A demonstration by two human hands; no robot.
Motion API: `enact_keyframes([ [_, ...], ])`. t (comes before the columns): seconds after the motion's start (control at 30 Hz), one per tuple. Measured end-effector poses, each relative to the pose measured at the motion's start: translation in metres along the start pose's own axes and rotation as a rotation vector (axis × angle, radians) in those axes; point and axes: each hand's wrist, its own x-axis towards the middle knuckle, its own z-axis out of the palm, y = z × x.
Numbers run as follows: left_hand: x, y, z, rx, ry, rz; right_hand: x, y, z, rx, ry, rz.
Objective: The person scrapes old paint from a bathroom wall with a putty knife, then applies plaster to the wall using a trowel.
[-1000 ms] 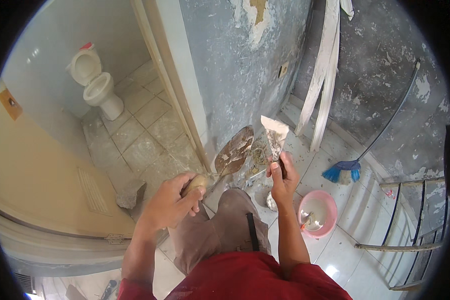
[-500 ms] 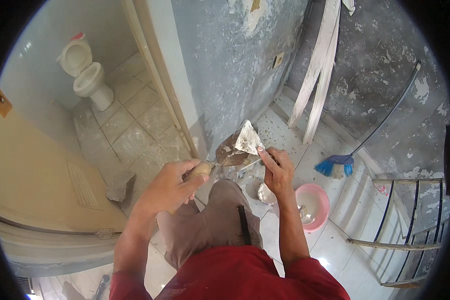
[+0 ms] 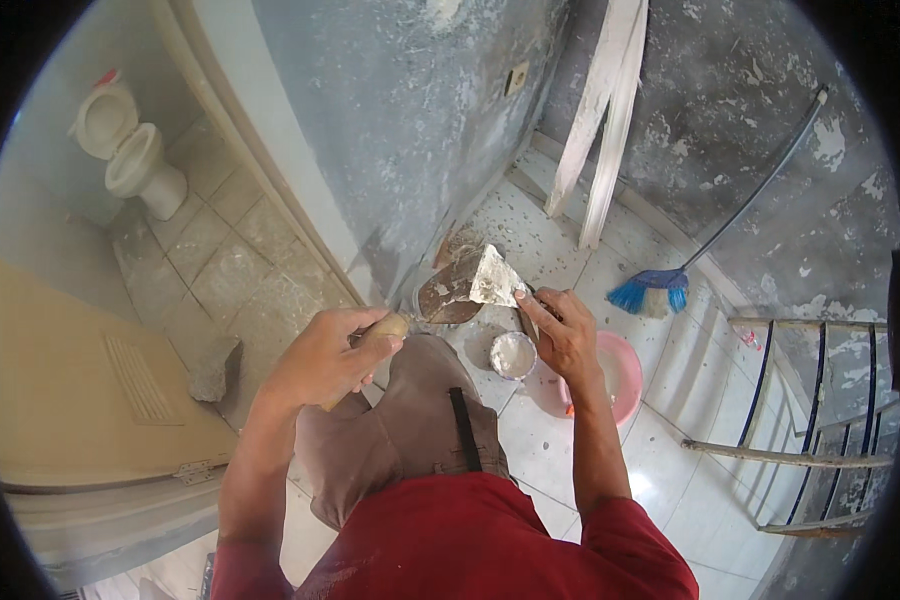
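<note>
My left hand (image 3: 328, 355) is closed around the wooden handle of a trowel (image 3: 448, 298), whose brown-grey blade points away to the right. In my right hand (image 3: 565, 335) is a putty knife (image 3: 494, 277), its blade coated in white paste and overlapping the right part of the trowel blade. Whether the two blades touch, I cannot tell. Below them on the floor stands a small round container (image 3: 513, 356) of white paste. Just beyond my right wrist is a pink basin (image 3: 625, 375), partly hidden by my forearm.
Ahead rises a patchy grey wall (image 3: 400, 120) with a socket (image 3: 516, 78). White planks (image 3: 597, 125) lean in the corner. A blue broom (image 3: 652, 290) rests against the right wall, near a metal-and-wood rack (image 3: 790, 455). At left are a doorway, a toilet (image 3: 142, 165) and a rubble chunk (image 3: 216, 370).
My view has swung, so the surroundings sit further left. The small container shows more fully beside my right hand. Both hands keep their tools, with the blades still close together.
</note>
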Motion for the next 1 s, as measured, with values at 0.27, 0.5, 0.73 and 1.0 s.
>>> enact_keyframes([
  [0.27,0.006,0.004,-0.003,-0.082,-0.013,-0.003,-0.040,0.010,-0.025,-0.061,-0.076,0.145],
  [0.5,0.030,-0.017,0.026,0.114,0.227,0.149,-0.053,-0.035,-0.022,1.119,0.279,1.054],
  [0.73,0.046,-0.030,0.091,0.267,0.557,0.374,-0.014,-0.108,-0.006,1.438,0.301,1.196],
  [1.0,0.045,-0.056,0.118,0.352,0.704,0.571,-0.005,-0.118,0.009,1.512,0.390,1.250],
])
